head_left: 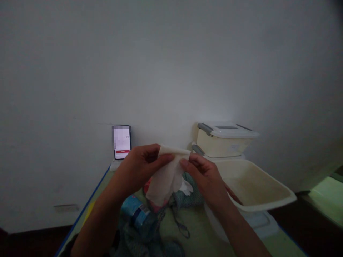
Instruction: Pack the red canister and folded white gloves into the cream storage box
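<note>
My left hand [146,162] and my right hand [205,175] hold a thin off-white sheet [164,184] by its upper edge, thumbs in front and fingers behind. I cannot tell whether it is tissue or fine cloth. Its upper edge is stretched between the hands, and the lower part hangs loose over the table. Behind and below it lie a blue-green textured fabric item [189,200], a crumpled white piece [185,187] and something red, mostly hidden. Close to my left forearm lies a clear bottle with a blue label [136,211].
At the right stands an open cream plastic bin [257,182]. A lidded cream storage box [223,142] is behind it, against the wall. A lit phone [122,142] stands upright at the back left. A dark cord loop [183,231] lies on the green table [198,228].
</note>
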Available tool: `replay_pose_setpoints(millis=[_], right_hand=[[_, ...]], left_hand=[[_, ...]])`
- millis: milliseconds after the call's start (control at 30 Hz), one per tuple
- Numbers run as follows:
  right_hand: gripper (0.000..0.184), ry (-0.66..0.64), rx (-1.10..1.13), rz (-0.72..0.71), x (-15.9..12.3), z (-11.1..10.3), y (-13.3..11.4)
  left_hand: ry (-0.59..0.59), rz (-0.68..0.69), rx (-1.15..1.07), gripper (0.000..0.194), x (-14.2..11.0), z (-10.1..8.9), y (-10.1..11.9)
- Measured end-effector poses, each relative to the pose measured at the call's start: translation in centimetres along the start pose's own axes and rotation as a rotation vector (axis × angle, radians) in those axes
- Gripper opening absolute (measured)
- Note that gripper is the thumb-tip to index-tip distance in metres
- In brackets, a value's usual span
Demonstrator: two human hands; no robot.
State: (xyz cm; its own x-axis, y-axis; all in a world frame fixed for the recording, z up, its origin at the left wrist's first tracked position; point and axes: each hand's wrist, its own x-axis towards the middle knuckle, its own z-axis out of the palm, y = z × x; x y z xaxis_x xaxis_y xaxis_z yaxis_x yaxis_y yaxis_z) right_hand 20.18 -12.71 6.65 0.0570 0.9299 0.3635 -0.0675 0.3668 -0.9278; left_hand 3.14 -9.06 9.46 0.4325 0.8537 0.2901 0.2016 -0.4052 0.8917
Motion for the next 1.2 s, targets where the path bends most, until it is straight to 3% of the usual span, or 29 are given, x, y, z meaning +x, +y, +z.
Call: replay_pose_setpoints(millis=[133, 267, 400, 567, 733, 867, 1033, 1200], right_hand=[[0.013, 0.001, -0.022, -0.020, 1.2, 0.4, 0.0], [0.016, -0.129, 0.040, -0.051, 2.4, 1.3, -0.2], [0.031, -0.240, 0.113, 0.018, 2.4, 1.7, 0.2], [0.026, -0.137, 0.051, 0.067, 2.1, 1.8, 0.4], [0.022, -0.071, 0.034, 0.089, 1.7, 0.9, -0.3], [0.025, -0.012, 0.034, 0.123, 0.9, -2.1, -1.2], [0.025, 0.087, -0.051, 0.139, 0.1, -8.4, -2.4], [0.025, 0.164, -0.124, 0.141, -0.6, -14.0, -3.0]], left_hand=[[0.134, 0.051, -0.054, 0.018, 0.0, -0.2, 0.4], [0.242, 0.063, -0.093, 0.016, -0.2, -0.6, 0.7], [0.215, 0.041, -0.099, 0.017, -0.1, -0.4, 0.7], [0.221, 0.031, -0.071, 0.021, 0.4, 0.0, 0.1], [0.087, -0.013, -0.178, 0.019, 0.7, 0.5, -0.1], [0.013, -0.032, -0.261, 0.025, 0.7, 3.3, 0.1], [-0.111, -0.123, -0.283, 0.042, 2.0, 9.0, -1.6], [-0.151, -0.521, -0.361, 0.063, 4.5, 14.2, -4.0]])
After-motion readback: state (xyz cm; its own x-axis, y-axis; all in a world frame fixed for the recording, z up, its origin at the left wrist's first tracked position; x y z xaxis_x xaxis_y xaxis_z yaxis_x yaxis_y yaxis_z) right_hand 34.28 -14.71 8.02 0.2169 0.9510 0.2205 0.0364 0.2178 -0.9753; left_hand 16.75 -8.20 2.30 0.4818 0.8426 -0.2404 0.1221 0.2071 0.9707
